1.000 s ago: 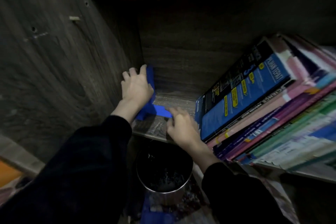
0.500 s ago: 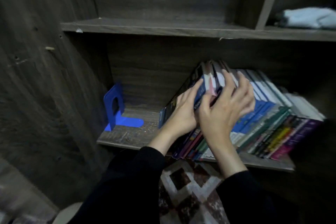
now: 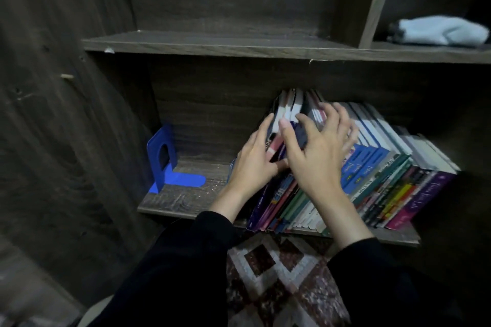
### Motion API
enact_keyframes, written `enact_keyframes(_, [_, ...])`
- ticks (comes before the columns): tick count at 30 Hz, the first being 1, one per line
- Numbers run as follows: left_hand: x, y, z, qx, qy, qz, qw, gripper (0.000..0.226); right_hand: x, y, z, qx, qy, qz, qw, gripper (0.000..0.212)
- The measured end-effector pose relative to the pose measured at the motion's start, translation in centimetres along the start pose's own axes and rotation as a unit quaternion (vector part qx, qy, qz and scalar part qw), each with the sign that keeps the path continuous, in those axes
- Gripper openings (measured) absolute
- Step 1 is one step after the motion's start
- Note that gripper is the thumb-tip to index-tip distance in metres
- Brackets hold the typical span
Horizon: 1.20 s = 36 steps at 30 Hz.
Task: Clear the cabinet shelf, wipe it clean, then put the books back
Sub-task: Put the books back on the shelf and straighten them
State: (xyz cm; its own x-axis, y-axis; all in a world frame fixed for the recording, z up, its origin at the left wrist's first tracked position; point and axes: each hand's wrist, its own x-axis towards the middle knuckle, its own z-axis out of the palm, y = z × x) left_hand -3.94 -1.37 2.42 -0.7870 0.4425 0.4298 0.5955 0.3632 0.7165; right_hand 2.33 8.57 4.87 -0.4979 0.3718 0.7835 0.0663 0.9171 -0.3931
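A row of books leans to the left on the dark wooden cabinet shelf. My left hand presses flat against the leftmost book's cover, thumb up along its edge. My right hand lies over the tops of the leftmost books with fingers spread and curled on them. A blue metal bookend stands at the shelf's left end, against the side wall, apart from the books. The shelf board between bookend and books is bare.
The cabinet's side wall rises at left. An upper shelf runs above, with a light blue cloth in the right compartment. A patterned rug lies on the floor below the shelf.
Both hands left the bookend at the shelf's left end and moved right onto the leaning books. The books stand more upright than half a second ago. The view pulled back and up.
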Motion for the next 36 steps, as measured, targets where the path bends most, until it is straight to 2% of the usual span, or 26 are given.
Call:
enact_keyframes(3, [-0.1,-0.3,-1.3,0.031,0.064,-0.017,0.997,0.088,1.2,-0.9,0.0,0.131,-0.077,-0.007,0.988,0.061])
enact_keyframes(7, [-0.1,-1.1,-2.6,-0.014,0.146,-0.028,0.989,0.080,0.5,-2.0,0.9,0.295,-0.178,0.041,0.938,0.043])
enact_keyframes(12, [0.0,-1.9,-3.4,-0.050,0.181,0.014,0.982,0.070,-6.4,-2.7,8.6,0.349,-0.299,0.185,0.869,0.087])
enact_keyframes(15, [-0.2,-2.2,-3.3,-0.064,0.185,0.017,0.981,0.067,-9.3,-2.1,12.0,0.311,-0.427,0.237,0.816,0.127])
enact_keyframes(16, [-0.2,-2.3,-3.2,-0.070,0.192,0.018,0.979,0.065,-9.9,-2.3,12.4,0.291,-0.440,0.234,0.817,0.132])
enact_keyframes(18, [-0.3,-2.6,-3.5,-0.081,0.212,0.022,0.974,0.062,-10.8,-3.0,13.2,0.273,-0.394,0.210,0.852,0.128])
enact_keyframes(20, [-0.4,-3.2,-4.3,-0.085,0.228,0.025,0.970,0.059,-11.0,-4.2,13.8,0.280,-0.355,0.195,0.870,0.126])
enact_keyframes(23, [-0.6,-4.0,-6.2,-0.082,0.241,0.030,0.967,0.058,-11.4,-5.8,15.5,0.283,-0.344,0.190,0.875,0.118])
enact_keyframes(28, [-0.4,-5.8,-9.6,-0.082,0.293,0.034,0.952,0.056,-10.7,-8.6,17.1,0.257,-0.351,0.149,0.888,0.132])
enact_keyframes(36, [-1.4,-9.4,-13.3,-0.065,0.309,0.007,0.949,0.058,-11.2,-12.4,18.9,0.208,-0.413,0.107,0.880,0.121])
